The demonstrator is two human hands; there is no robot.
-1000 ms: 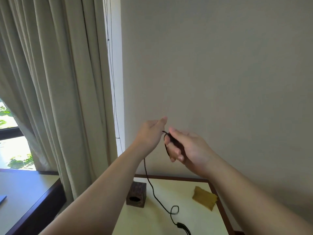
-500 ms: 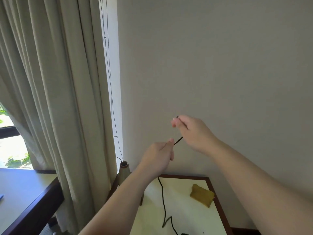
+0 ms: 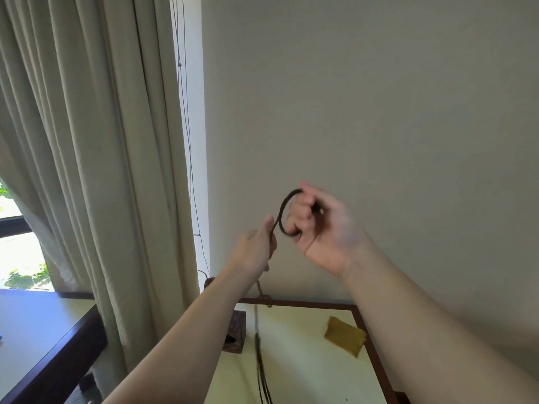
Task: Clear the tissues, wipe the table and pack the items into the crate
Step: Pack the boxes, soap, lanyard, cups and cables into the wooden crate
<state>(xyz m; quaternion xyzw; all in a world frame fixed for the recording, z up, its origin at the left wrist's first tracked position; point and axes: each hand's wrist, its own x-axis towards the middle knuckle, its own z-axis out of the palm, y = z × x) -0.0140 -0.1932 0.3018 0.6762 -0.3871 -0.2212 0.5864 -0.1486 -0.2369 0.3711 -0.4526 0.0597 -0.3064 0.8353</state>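
Observation:
Both hands are raised in front of the wall, above the table. A thin black cable (image 3: 282,209) forms a loop around the fingers of my right hand (image 3: 318,225), which is closed on it. My left hand (image 3: 258,247) pinches the same cable just below the loop. From there the cable hangs down, blurred, to the pale yellow table (image 3: 303,371). A yellow cloth (image 3: 345,336) lies on the table near its right edge. No crate or tissues are in view.
A small dark wooden block with a round hole (image 3: 234,335) stands at the table's back left. Grey curtains (image 3: 87,156) hang at the left beside a window. A second dark-edged table (image 3: 43,339) is at the lower left. A thin cord (image 3: 186,126) runs down the wall corner.
My right hand has turned and dropped slightly, wrapping the cable into a loop around its fingers. My left hand has risen to meet it, and the hanging cable has been drawn up.

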